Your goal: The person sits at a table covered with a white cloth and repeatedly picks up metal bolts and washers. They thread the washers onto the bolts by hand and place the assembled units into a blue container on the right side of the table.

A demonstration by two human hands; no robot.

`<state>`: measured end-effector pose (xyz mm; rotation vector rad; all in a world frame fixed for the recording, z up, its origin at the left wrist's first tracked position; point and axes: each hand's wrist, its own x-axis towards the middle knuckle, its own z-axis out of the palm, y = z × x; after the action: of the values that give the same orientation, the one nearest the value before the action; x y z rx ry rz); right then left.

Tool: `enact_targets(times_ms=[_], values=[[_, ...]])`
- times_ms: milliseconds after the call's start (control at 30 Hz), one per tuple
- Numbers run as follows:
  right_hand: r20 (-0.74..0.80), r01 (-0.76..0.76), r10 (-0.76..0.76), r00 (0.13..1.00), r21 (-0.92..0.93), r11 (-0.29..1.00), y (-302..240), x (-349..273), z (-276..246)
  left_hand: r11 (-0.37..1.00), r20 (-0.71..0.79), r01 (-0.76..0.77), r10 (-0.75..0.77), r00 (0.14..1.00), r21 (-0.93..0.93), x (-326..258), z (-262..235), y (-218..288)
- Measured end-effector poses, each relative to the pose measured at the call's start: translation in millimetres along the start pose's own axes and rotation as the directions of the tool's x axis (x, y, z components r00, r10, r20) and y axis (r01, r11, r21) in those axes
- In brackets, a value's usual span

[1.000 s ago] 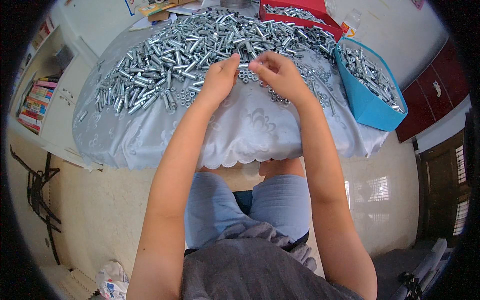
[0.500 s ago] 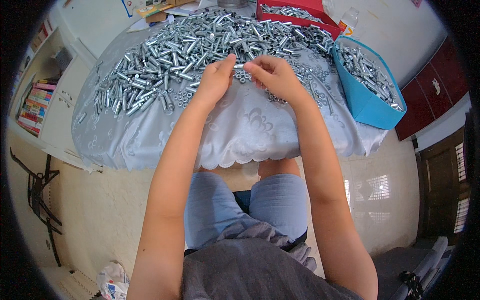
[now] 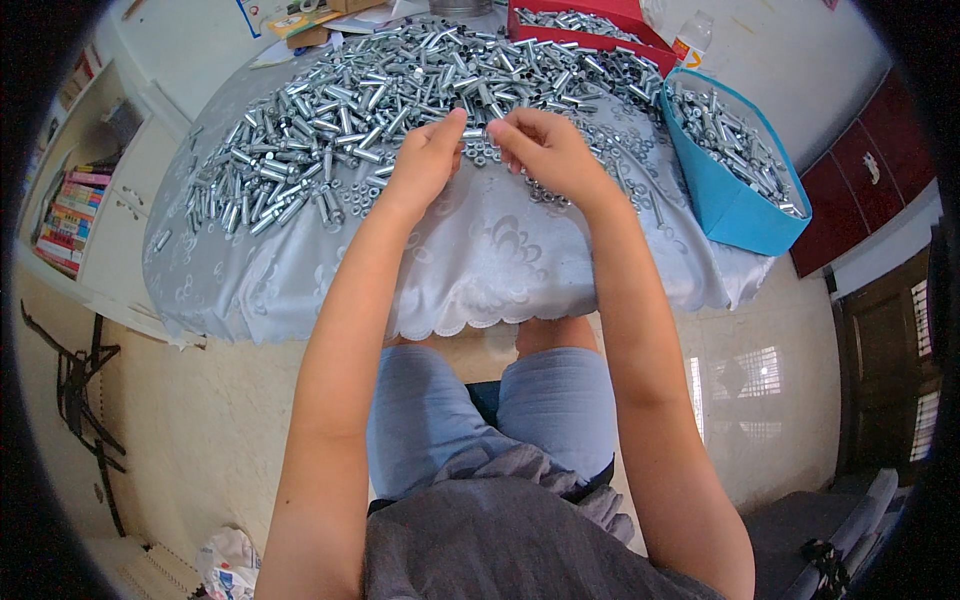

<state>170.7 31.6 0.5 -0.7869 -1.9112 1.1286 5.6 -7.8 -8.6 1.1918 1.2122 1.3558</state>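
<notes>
A silver expansion bolt [image 3: 474,133] bridges the small gap between my two hands, just in front of the pile. My left hand [image 3: 428,160] is closed round its left end, thumb up and fingers curled. At the other end, my right hand [image 3: 548,150] pinches with thumb and forefinger; its fingertips are partly hidden. Behind both hands spreads a large heap of similar metal bolts and sleeves [image 3: 350,110]. Small loose nuts [image 3: 357,197] lie along the heap's near edge, some under and beside my right hand.
A blue fabric bin [image 3: 740,205] filled with metal bolts stands at the table's right. Behind the heap sits a red box [image 3: 590,38] with more of them, beside a clear bottle [image 3: 693,42]. A pale patterned cloth [image 3: 480,255] covers the table. Papers [image 3: 300,25] lie at the back left.
Both hands keep nearly the same pose, with the bolt still between them. The whole view has shifted very slightly; nothing else has visibly moved.
</notes>
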Motion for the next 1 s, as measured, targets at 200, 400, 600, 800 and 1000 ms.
enact_targets(times_ms=[200, 400, 600, 800, 1000], values=[[0.048, -0.001, 0.002, 0.999, -0.022, 1.0, -3, -2, 1, 0.994, -0.004, -0.034, 0.034, 0.999, 0.101, -3, 3, 2], [0.032, 0.086, -0.084, 0.996, -0.048, 0.995, -11, -8, 8, 0.994, -0.022, -0.02, 0.023, 1.0, 0.108, -2, 1, 1], [0.131, 0.037, -0.025, 0.991, -0.087, 0.995, -3, -6, 9, 0.996, -0.017, -0.043, 0.044, 0.999, 0.08, -6, 4, 5], [0.125, -0.121, 0.123, 0.984, -0.029, 0.992, -5, -4, 1, 0.991, 0.043, -0.04, 0.035, 0.998, 0.128, -2, 3, 1], [0.099, 0.026, -0.017, 0.995, -0.083, 0.996, -6, -5, 3, 0.988, 0.024, -0.054, 0.051, 0.998, 0.144, -2, 2, 0]])
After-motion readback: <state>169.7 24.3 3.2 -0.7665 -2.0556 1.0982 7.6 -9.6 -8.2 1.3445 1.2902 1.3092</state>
